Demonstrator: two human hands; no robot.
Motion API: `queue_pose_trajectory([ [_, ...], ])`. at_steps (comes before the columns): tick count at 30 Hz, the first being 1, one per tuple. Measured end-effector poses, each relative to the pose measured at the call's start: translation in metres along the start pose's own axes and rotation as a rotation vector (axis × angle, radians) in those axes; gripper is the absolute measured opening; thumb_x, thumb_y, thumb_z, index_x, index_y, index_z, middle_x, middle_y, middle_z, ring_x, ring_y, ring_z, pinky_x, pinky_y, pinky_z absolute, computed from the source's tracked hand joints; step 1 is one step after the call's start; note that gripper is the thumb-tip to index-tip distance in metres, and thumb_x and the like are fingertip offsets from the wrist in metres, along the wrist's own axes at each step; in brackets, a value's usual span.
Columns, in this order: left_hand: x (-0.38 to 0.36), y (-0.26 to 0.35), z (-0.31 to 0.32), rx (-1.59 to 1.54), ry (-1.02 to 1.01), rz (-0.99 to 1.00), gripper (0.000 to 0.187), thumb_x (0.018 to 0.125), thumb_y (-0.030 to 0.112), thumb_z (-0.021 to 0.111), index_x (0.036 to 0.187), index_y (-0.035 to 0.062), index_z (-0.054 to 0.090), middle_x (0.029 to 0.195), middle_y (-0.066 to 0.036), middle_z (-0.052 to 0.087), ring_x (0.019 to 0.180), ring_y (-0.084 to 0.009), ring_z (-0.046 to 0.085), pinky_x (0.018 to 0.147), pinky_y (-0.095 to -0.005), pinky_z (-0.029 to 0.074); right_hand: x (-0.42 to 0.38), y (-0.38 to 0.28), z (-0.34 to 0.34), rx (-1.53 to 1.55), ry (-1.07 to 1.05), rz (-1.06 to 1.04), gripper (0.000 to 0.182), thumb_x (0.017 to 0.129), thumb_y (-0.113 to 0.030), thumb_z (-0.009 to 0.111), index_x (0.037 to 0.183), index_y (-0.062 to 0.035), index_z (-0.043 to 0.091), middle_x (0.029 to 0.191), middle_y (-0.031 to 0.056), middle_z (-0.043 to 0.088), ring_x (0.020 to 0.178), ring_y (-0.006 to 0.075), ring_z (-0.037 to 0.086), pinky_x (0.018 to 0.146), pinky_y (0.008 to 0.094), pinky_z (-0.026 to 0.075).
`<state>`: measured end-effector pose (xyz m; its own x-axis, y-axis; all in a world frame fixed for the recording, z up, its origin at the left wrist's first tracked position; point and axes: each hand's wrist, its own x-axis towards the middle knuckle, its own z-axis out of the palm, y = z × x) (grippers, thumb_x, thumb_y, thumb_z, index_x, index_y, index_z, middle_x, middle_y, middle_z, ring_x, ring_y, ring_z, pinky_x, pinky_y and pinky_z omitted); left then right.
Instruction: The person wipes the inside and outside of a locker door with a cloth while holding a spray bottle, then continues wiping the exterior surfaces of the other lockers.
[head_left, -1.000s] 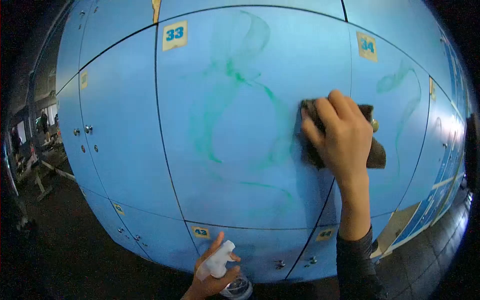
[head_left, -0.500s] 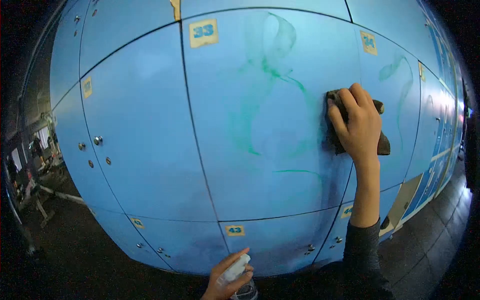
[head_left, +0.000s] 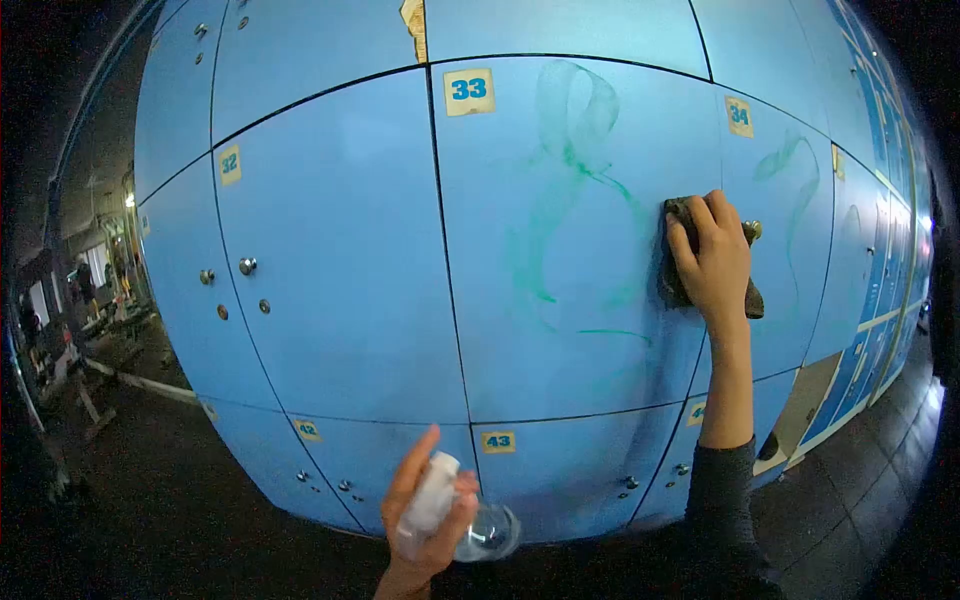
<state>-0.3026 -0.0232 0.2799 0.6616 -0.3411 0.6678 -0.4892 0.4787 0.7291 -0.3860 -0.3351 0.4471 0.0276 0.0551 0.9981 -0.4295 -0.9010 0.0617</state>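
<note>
My right hand (head_left: 715, 255) presses a dark cloth (head_left: 678, 275) against the right side of blue locker door 33 (head_left: 590, 390), with a metal knob (head_left: 751, 231) just beside the fingers. Green smears (head_left: 560, 180) run down the middle of that door. Low in front of the lockers, my left hand (head_left: 425, 510) is wrapped round a clear spray bottle (head_left: 488, 530) with a white spray head (head_left: 432, 495); its index finger points up.
Locker door 34 (head_left: 775, 300) also bears green smears. Door 32 (head_left: 340, 250) is to the left and door 43 (head_left: 560, 470) below. A dark tiled floor (head_left: 850, 500) lies at the right, and gym-like equipment (head_left: 110, 310) stands far left.
The view has shifted, so the lockers appear further right on the left side. My left hand has risen with the spray bottle. My right hand still holds the cloth on the door.
</note>
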Motion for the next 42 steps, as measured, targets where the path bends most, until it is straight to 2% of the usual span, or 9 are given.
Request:
queue_pose_trajectory([
  [4,0.009,0.015,0.028,0.124,0.110,0.258,0.068,0.076,0.006,0.059,0.135,-0.0104,0.030,0.079,-0.010,0.061,0.075,-0.0145,0.060,0.072,-0.0295,0.050,0.000,0.003,-0.009,0.038,-0.087,-0.015,0.021,0.079,-0.022,0.060,0.091,-0.0050,0.056,0.089,0.0106,0.050,0.084,0.0302,0.052,0.069,0.0410,0.044],
  [7,0.008,0.014,0.051,0.075,0.183,0.138,0.085,0.072,0.018,0.067,0.141,-0.0038,0.022,0.071,-0.005,0.054,0.066,-0.0146,0.057,0.069,-0.0301,0.052,0.000,0.008,-0.007,0.059,-0.066,-0.064,0.021,0.079,-0.022,0.060,0.091,-0.0050,0.056,0.089,0.0110,0.050,0.084,0.0304,0.052,0.069,0.0413,0.044],
  [14,0.007,0.007,0.074,0.182,-0.125,0.044,0.080,0.073,0.003,0.060,0.142,-0.0007,0.021,0.076,-0.005,0.056,0.070,-0.0146,0.057,0.070,-0.0298,0.050,-0.006,0.013,-0.004,0.141,0.027,-0.077,0.018,0.081,-0.019,0.060,0.091,-0.0050,0.056,0.089,0.0123,0.051,0.083,0.0311,0.052,0.070,0.0401,0.045],
  [23,-0.050,-0.079,0.027,0.130,-0.528,-0.359,0.076,0.078,0.006,0.065,0.142,0.0034,0.024,0.097,-0.011,0.061,0.082,-0.0169,0.062,0.077,-0.0290,0.049,0.008,0.057,-0.039,1.214,0.464,0.698,0.035,0.095,-0.039,0.046,0.111,-0.0078,0.049,0.090,0.0065,0.053,0.074,0.0149,0.056,0.056,0.0269,0.048],
  [28,-0.144,-0.188,0.011,0.048,-0.514,-0.726,0.076,0.082,0.008,0.067,0.144,0.0106,0.024,0.095,-0.008,0.061,0.085,-0.0139,0.060,0.074,-0.0296,0.051,-0.027,0.032,-0.041,1.460,0.605,0.389,0.047,0.094,-0.038,0.045,0.129,-0.0075,0.043,0.124,0.0135,0.049,0.102,0.0286,0.054,0.087,0.0424,0.050],
  [33,-0.171,-0.165,0.021,0.006,-0.259,-0.701,0.051,0.082,0.003,0.066,0.129,-0.0002,0.047,0.109,-0.012,0.060,0.083,-0.0145,0.061,0.073,-0.0284,0.051,-0.097,-0.036,-0.027,0.098,0.034,-0.718,0.045,0.079,-0.048,0.055,0.120,-0.0299,0.059,0.117,0.0008,0.058,0.098,0.0133,0.053,0.087,0.0400,0.038],
  [36,-0.180,-0.183,0.009,-0.081,-0.396,-0.558,0.044,0.084,0.005,0.063,0.125,-0.0001,0.049,0.100,-0.013,0.060,0.077,-0.0162,0.061,0.062,-0.0308,0.052,-0.145,-0.049,0.013,-0.004,-0.119,-0.911,0.053,0.078,-0.044,0.052,0.130,-0.0353,0.048,0.135,-0.0098,0.047,0.066,0.0095,0.036,0.066,0.0281,0.034],
  [39,-0.188,-0.200,-0.005,-0.112,-0.504,-0.475,0.043,0.085,0.005,0.062,0.125,0.0003,0.048,0.095,-0.012,0.059,0.074,-0.0164,0.060,0.061,-0.0300,0.051,-0.157,-0.041,0.020,0.050,-0.332,-0.884,0.059,0.078,-0.049,0.052,0.134,-0.0333,0.043,0.141,-0.0060,0.040,0.072,0.0092,0.041,0.069,0.0296,0.036],
  [42,-0.190,-0.190,-0.006,-0.183,-0.515,-0.548,0.041,0.086,0.004,0.060,0.125,0.0004,0.048,0.090,-0.011,0.058,0.070,-0.0161,0.058,0.060,-0.0288,0.049,-0.133,-0.041,0.015,0.016,-0.316,-0.702,0.061,0.078,-0.047,0.052,0.136,-0.0316,0.041,0.145,0.0000,0.034,0.108,0.0166,0.047,0.087,0.0406,0.036],
])
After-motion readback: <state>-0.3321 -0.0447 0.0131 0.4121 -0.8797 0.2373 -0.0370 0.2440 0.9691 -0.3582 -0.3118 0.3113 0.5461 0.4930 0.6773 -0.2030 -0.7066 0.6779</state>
